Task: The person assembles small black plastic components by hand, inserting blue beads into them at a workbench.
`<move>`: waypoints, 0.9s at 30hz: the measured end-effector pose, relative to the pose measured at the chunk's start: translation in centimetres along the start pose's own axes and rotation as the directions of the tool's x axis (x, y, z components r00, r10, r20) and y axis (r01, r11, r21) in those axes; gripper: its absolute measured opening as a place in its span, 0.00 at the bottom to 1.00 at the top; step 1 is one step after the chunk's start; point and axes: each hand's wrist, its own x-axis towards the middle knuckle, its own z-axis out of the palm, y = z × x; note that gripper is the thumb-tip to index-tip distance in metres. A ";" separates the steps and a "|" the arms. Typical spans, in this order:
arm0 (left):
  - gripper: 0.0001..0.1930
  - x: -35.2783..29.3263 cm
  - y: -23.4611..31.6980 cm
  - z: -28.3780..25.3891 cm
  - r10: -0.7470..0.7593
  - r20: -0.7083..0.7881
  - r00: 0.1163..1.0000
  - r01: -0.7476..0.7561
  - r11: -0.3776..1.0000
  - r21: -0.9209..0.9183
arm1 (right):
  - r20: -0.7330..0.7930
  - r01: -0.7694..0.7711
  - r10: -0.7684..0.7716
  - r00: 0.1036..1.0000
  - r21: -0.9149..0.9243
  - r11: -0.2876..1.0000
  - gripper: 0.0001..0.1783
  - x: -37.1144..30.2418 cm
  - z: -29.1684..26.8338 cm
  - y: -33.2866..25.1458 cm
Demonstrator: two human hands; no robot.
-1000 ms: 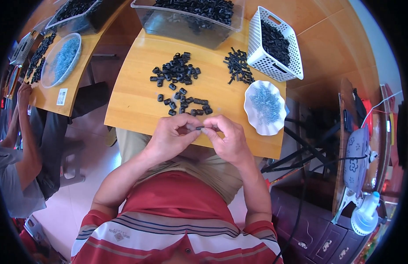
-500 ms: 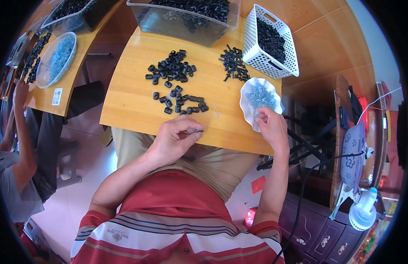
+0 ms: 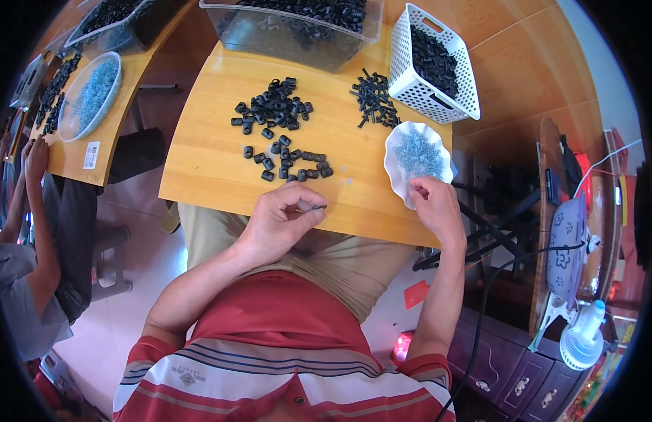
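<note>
My left hand (image 3: 278, 216) is closed in a pinch above the table's near edge, with the tip of a thin dark piece (image 3: 319, 207) sticking out between thumb and forefinger. My right hand (image 3: 434, 204) has its fingertips pressed together at the near side of a white wavy-rimmed dish (image 3: 396, 177); what they hold, if anything, is hidden. Tiny pale-blue pieces (image 3: 416, 151), apparently springs, are heaped in that dish. Short black barrel-shaped parts (image 3: 278, 105) with holes lie scattered ahead of my left hand. Beyond the dish is a pile of thin black pins (image 3: 375, 98).
A white perforated basket (image 3: 424, 105) of black parts stands at the far right. Along the back is a clear plastic bin (image 3: 291, 46) of black parts. At the left, another person's hands (image 3: 36, 158) rest by a second table with a round tub (image 3: 67, 130) of blue pieces.
My right hand's fingers have drawn slightly down toward the dish's near rim. My left hand stays nearly still, gripping the thin piece. The other person's hands have shifted slightly.
</note>
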 end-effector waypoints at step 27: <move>0.06 0.2 -0.9 0.9 -0.007 -0.025 1.000 0.005 0.996 -0.092 | -0.055 0.119 -0.118 0.992 0.033 0.992 0.08 0.2 1.1 1.9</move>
